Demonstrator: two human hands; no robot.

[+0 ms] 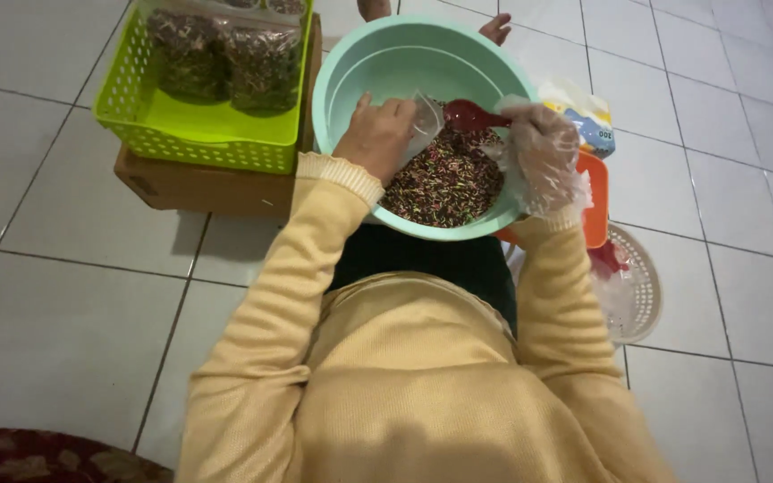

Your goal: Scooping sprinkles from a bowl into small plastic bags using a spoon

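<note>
Two hands at work over a bowl of dark, speckled mix on a white tiled floor [64,268].

The mint-green basin [350,76] sits in front of the seated person, its bottom covered with the mix [444,183]; to its left a lime-green basket [198,134] rests on a cardboard box [190,188] and holds filled clear bags [225,58]. The left hand [375,134] is closed on a small clear bag [424,121] inside the basin (its mouth seems to be held open). The right hand [538,152], in a thin plastic glove, grips a red spoon [471,114] beside that bag.
</note>
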